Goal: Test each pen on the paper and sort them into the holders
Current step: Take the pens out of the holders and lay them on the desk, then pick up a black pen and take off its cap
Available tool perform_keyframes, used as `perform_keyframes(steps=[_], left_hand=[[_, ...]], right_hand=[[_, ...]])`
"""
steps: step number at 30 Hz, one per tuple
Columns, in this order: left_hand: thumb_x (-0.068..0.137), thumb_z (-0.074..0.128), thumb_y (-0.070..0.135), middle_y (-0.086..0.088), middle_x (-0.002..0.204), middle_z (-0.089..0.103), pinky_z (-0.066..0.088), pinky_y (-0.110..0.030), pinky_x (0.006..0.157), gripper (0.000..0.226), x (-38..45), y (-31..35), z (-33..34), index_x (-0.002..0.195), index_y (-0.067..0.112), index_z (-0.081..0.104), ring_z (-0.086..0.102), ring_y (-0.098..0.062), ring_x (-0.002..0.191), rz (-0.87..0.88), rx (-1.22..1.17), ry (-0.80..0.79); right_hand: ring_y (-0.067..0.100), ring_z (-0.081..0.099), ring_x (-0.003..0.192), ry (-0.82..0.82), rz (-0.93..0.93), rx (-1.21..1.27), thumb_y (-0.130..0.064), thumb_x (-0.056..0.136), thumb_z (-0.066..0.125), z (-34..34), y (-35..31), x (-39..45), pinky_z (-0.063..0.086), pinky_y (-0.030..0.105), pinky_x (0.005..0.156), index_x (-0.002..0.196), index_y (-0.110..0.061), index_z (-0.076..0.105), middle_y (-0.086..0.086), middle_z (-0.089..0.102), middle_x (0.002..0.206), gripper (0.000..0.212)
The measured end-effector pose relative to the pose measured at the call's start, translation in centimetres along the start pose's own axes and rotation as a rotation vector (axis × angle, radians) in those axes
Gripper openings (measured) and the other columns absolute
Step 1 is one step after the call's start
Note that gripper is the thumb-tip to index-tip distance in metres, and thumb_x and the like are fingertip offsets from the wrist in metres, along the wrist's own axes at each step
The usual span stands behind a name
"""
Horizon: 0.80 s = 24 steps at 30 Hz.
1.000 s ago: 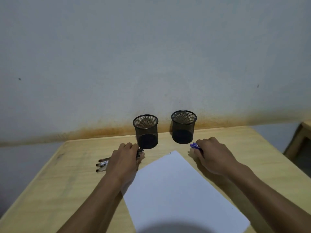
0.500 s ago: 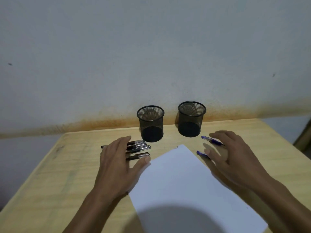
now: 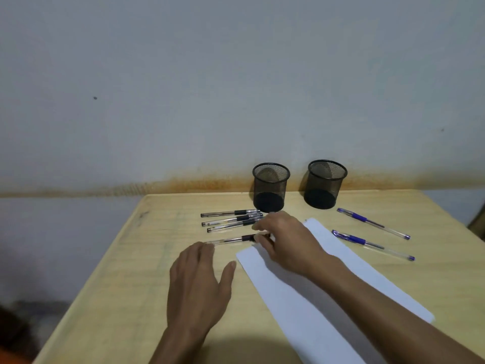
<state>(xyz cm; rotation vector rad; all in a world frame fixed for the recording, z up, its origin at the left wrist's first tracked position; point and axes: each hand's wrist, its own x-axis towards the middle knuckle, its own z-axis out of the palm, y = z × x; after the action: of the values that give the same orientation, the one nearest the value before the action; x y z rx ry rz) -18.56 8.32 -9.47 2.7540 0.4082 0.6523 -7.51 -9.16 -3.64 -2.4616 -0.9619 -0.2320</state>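
Observation:
A white paper (image 3: 328,298) lies slanted on the wooden table (image 3: 126,271). Two empty black mesh holders (image 3: 270,187) (image 3: 325,183) stand at the back by the wall. Three black pens (image 3: 231,219) lie side by side left of the holders. A fourth black pen (image 3: 231,240) lies just in front of them. My right hand (image 3: 286,240) reaches across the paper, and its thumb and fingers pinch that pen's right end. My left hand (image 3: 199,282) rests flat and open, fingertips at the pen's left end. Two blue pens (image 3: 372,223) (image 3: 372,245) lie right of the paper.
A pale wall with a rusty stain line runs behind the table. The table's left edge (image 3: 86,285) drops off to a dark floor. A piece of brown furniture (image 3: 479,224) shows at the far right edge.
My right hand left the blue pens and crossed over the paper to the nearest black pen. My left hand drew back off the black pens and flattened. The view shifted left.

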Motion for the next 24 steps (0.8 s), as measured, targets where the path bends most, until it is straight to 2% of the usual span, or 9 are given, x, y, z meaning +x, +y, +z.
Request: perform_keyframes(steps=[3,8,11,14,17,19,21,24], left_hand=[[0.088,0.050,0.055,0.003,0.110,0.060,0.044,-0.037,0.094,0.042,0.0,0.2,0.0,0.106,0.020,0.062,0.053,-0.021,0.108,-0.019,0.015,-0.006],[0.089,0.043,0.055,0.003,0.108,0.059,0.041,-0.036,0.097,0.043,-0.1,0.0,-0.3,0.106,0.020,0.063,0.052,-0.020,0.107,-0.021,0.018,-0.015],[0.090,0.047,0.051,0.002,0.105,0.061,0.042,-0.037,0.096,0.040,-0.3,0.0,-0.4,0.104,0.018,0.064,0.054,-0.021,0.105,-0.023,0.000,-0.008],[0.089,0.051,0.049,0.004,0.105,0.062,0.042,-0.037,0.096,0.038,-0.4,0.1,-0.5,0.105,0.018,0.064,0.054,-0.021,0.105,-0.045,-0.032,-0.004],[0.089,0.055,0.046,0.002,0.105,0.063,0.043,-0.038,0.093,0.035,-0.5,0.2,-0.8,0.103,0.016,0.065,0.055,-0.022,0.104,-0.046,-0.044,0.001],[0.088,0.059,0.044,0.001,0.104,0.065,0.044,-0.040,0.091,0.033,-0.5,0.3,-1.0,0.103,0.015,0.066,0.056,-0.024,0.103,-0.040,-0.047,0.007],[0.087,0.063,0.041,0.000,0.105,0.066,0.045,-0.040,0.089,0.031,-0.5,0.4,-1.2,0.102,0.015,0.068,0.057,-0.026,0.103,-0.060,-0.057,-0.007],[0.085,0.068,0.036,-0.002,0.106,0.071,0.048,-0.039,0.088,0.030,0.0,1.2,-1.7,0.104,0.013,0.070,0.061,-0.028,0.103,-0.134,-0.126,-0.040]], right_hand=[[0.027,0.054,0.104,-0.124,-0.086,-0.176,-0.022,0.096,0.060,1.3,-1.0,2.5,0.049,0.037,0.071,0.102,-0.015,0.073,0.003,0.070,0.107,0.015],[0.026,0.059,0.095,-0.187,-0.155,-0.331,-0.012,0.087,0.061,2.9,-1.5,4.0,0.055,0.040,0.066,0.091,-0.019,0.076,0.001,0.071,0.093,0.017],[0.029,0.060,0.097,-0.137,-0.203,-0.334,-0.018,0.092,0.059,3.2,-1.8,3.8,0.052,0.041,0.068,0.097,-0.014,0.075,0.006,0.071,0.098,0.017],[0.032,0.059,0.098,-0.032,-0.193,-0.293,-0.023,0.099,0.057,3.0,-1.9,3.2,0.043,0.040,0.068,0.117,-0.010,0.071,0.011,0.068,0.105,0.026],[0.030,0.055,0.095,0.104,-0.092,-0.037,-0.014,0.099,0.057,1.2,-1.9,2.1,0.046,0.040,0.072,0.127,-0.009,0.067,0.013,0.062,0.104,0.030],[0.020,0.053,0.090,0.208,0.023,0.177,-0.012,0.099,0.057,-0.8,-1.8,0.9,0.043,0.032,0.077,0.124,-0.011,0.068,0.006,0.060,0.101,0.027],[0.017,0.058,0.086,0.286,0.187,0.410,-0.014,0.099,0.059,-2.8,-1.4,-0.6,0.047,0.028,0.077,0.115,-0.015,0.070,0.004,0.066,0.098,0.020],[0.023,0.070,0.080,0.346,0.393,0.848,-0.011,0.094,0.066,-4.9,-0.3,-2.7,0.058,0.036,0.077,0.097,-0.019,0.068,0.012,0.072,0.092,0.008]])
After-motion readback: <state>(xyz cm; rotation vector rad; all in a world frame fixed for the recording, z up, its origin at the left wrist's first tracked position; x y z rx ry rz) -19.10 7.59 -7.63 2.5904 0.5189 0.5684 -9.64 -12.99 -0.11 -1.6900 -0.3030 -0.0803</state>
